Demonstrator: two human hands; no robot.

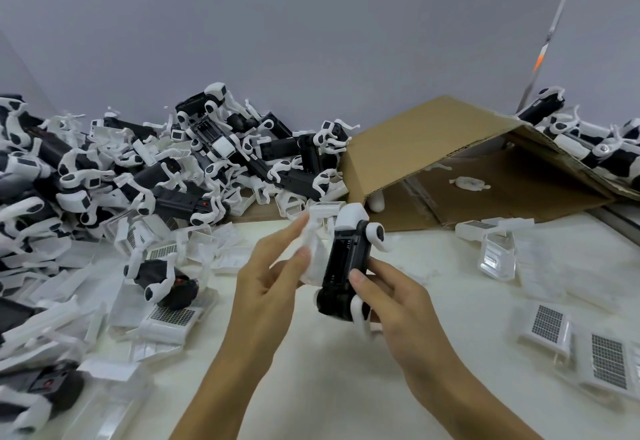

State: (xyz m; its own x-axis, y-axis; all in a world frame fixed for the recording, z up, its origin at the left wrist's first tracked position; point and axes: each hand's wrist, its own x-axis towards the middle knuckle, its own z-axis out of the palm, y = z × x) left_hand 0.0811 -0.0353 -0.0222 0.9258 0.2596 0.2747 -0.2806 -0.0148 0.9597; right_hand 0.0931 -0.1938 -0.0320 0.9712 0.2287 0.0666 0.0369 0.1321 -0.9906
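Note:
A black-and-white toy robot dog body [344, 259] is held upright above the white table [329, 370], in the middle of the view. My right hand [391, 301] grips its lower black part, thumb on the front. My left hand [270, 276] pinches a white plastic piece [313, 249] against the toy's left side; whether that piece is attached to the body I cannot tell.
A big heap of the same black-and-white toy dogs [173, 169] fills the back left. A tipped cardboard box [450, 162] lies at the back right with more toys [595, 141] behind it. Clear plastic covers with grid labels [547, 325] are scattered right and left.

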